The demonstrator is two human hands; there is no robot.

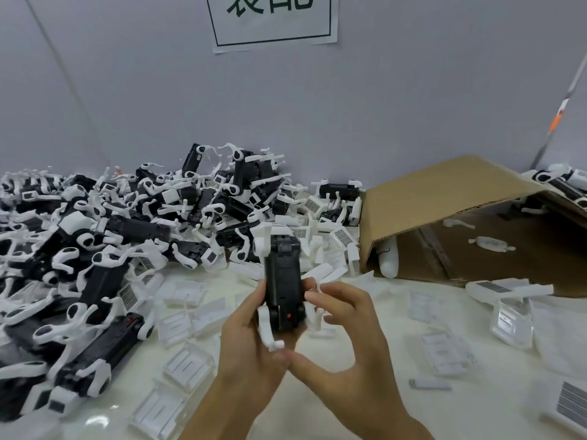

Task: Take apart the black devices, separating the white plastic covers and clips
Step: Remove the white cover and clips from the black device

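Our left hand [251,338] clenched the black device [283,281] mid-frame; our right hand [343,331] pinched its white clip [314,289], light, stiff, probably brittle.

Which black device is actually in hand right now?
The upright black device at centre frame, lifted off the table: left hand grips its lower body, right hand fingers pinch its right side. All the others lie in the pile.

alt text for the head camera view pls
Two hands, left hand and right hand, grip one black device upright above a white table, white clips still attached. A pile of devices lies left, a tipped cardboard box right.
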